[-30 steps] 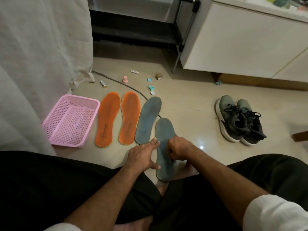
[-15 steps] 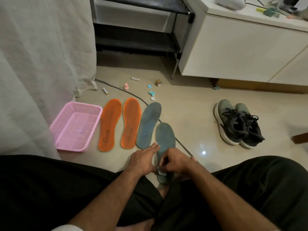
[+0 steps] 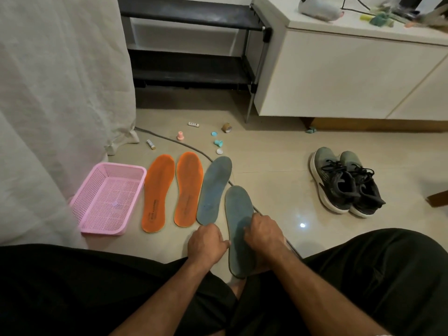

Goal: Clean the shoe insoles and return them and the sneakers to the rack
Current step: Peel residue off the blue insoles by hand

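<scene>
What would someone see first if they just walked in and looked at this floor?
Probably the two bright orange insoles lying side by side, with a pink basket to their left and two blue-grey insoles to their right. Next, the hands: the left hand and right hand sit on either edge of the nearer blue-grey insole. Off to the right, a pair of dark sneakers waits on the tiles.

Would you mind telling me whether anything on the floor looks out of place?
Yes: small items lie scattered near the rack, including two batteries and little caps. A grey cable runs under the blue insoles, so they may not lie flat.
</scene>
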